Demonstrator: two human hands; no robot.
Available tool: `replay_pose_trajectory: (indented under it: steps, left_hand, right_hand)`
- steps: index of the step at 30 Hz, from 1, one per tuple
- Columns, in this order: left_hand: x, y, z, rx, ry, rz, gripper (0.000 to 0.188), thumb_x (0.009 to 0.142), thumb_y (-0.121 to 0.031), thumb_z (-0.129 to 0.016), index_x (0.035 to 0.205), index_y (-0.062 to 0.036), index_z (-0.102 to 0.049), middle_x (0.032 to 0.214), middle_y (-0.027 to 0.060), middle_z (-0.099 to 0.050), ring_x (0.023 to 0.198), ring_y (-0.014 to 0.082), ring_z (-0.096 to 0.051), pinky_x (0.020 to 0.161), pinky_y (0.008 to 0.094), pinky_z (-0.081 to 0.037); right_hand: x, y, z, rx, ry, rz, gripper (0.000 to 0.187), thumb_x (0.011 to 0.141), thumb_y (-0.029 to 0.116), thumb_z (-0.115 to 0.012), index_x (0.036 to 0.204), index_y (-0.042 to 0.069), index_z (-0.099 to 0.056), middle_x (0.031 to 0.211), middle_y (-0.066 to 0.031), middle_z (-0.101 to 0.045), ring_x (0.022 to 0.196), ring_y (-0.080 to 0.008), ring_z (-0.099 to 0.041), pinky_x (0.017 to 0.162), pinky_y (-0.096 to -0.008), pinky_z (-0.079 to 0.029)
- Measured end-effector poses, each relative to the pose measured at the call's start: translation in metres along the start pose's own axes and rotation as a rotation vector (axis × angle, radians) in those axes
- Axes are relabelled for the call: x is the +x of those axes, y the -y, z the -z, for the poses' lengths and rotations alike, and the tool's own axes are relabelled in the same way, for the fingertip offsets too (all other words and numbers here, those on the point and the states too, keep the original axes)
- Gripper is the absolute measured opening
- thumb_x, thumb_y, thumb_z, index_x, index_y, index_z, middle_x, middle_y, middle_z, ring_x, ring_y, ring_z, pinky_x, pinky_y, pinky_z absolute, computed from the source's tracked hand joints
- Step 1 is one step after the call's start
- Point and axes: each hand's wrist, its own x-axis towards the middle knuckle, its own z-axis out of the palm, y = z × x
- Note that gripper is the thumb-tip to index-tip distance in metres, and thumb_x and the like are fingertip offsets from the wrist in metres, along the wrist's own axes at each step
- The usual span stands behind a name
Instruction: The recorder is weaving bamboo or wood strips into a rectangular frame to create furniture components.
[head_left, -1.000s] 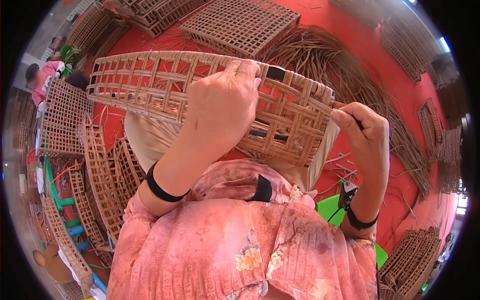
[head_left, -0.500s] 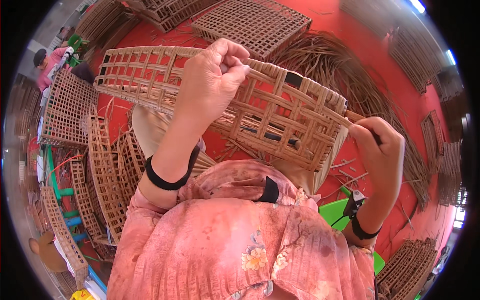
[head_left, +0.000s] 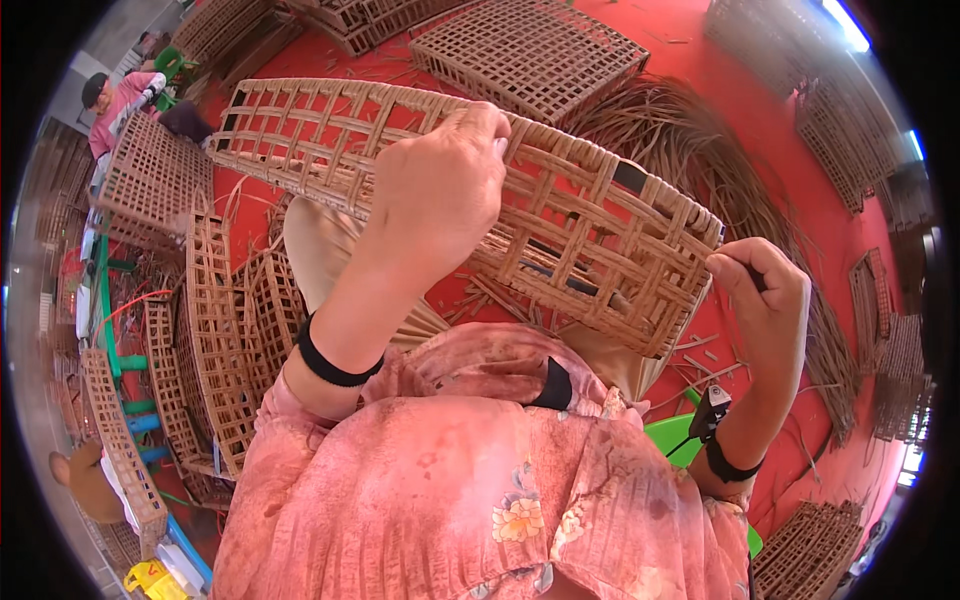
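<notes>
A long, open-lattice woven basket point(head_left: 545, 225) of brown strips lies tilted across my lap. Its rim is wrapped, with dark patches near both ends. My left hand point(head_left: 435, 190) reaches over the middle of the basket, closed at the far rim with its back toward me; what its fingertips pinch there is hidden. At the right-hand corner, my right hand point(head_left: 768, 290) is closed, thumb and forefinger pinched against the basket's end. Whether a loose strip sits in that pinch is too small to tell. Both forearms wear black bands.
A square lattice panel point(head_left: 530, 55) and a heap of long loose strips point(head_left: 700, 150) lie on the red floor ahead. More woven frames point(head_left: 215, 340) stack at my left. A green seat point(head_left: 672, 440) shows by my right elbow. Another person point(head_left: 125, 100) sits far left.
The basket's right end has swung down and to the right, toward my right hand. My left hand has rolled over, now showing its back. The right hand keeps its pinch at nearly the same place.
</notes>
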Motion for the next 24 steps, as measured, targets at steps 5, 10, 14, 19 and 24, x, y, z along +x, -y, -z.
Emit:
replay_pose_trajectory:
  steps: [5,10,14,19,24]
  left_hand:
    - [0.011,0.005,0.001,-0.157,0.097,0.060,0.008,0.091,-0.011,-0.065,0.097,-0.0065,-0.062,0.085,0.0100,-0.067,0.074,0.0205,-0.065,0.065,0.0332,-0.051]
    - [0.021,0.041,-0.001,-0.631,0.130,0.235,0.012,0.086,-0.006,-0.070,0.095,-0.0044,-0.062,0.083,0.0004,-0.064,0.076,0.0071,-0.060,0.069,0.0233,-0.050]
    - [0.016,0.047,0.010,-0.657,0.006,0.298,0.013,0.086,-0.003,-0.071,0.097,-0.0029,-0.064,0.084,-0.0008,-0.064,0.077,0.0058,-0.060,0.071,0.0213,-0.050]
    - [0.008,0.049,0.003,-0.221,-0.050,0.153,0.015,0.087,-0.009,-0.071,0.102,-0.0067,-0.070,0.085,0.0019,-0.067,0.075,0.0115,-0.063,0.069,0.0268,-0.050]
    - [0.008,0.058,0.007,-0.093,-0.140,0.086,0.015,0.087,-0.011,-0.069,0.103,-0.0082,-0.070,0.085,0.0067,-0.068,0.075,0.0180,-0.066,0.069,0.0302,-0.050]
  right_hand:
    - [-0.001,0.004,-0.003,-0.014,-0.025,0.006,0.019,0.084,0.013,-0.074,0.085,-0.004,-0.067,0.070,-0.0086,-0.061,0.063,-0.0124,-0.054,0.060,-0.0286,-0.044]
    - [-0.003,0.015,-0.002,-0.037,-0.041,-0.024,0.014,0.083,0.009,-0.073,0.086,-0.004,-0.067,0.072,-0.0085,-0.062,0.065,-0.0135,-0.056,0.063,-0.0288,-0.045]
    - [-0.006,0.009,0.013,-0.025,-0.025,-0.003,0.012,0.082,0.007,-0.071,0.086,-0.004,-0.068,0.074,-0.0088,-0.063,0.067,-0.0145,-0.056,0.064,-0.0284,-0.045]
    - [0.001,0.008,0.012,0.006,0.024,-0.034,0.012,0.082,0.006,-0.071,0.087,-0.005,-0.068,0.074,-0.0091,-0.063,0.067,-0.0144,-0.055,0.064,-0.0282,-0.044]
    - [0.009,0.011,-0.002,-0.039,0.015,0.025,0.012,0.083,0.006,-0.070,0.088,-0.004,-0.068,0.074,-0.0102,-0.063,0.066,-0.0158,-0.057,0.062,-0.0294,-0.045]
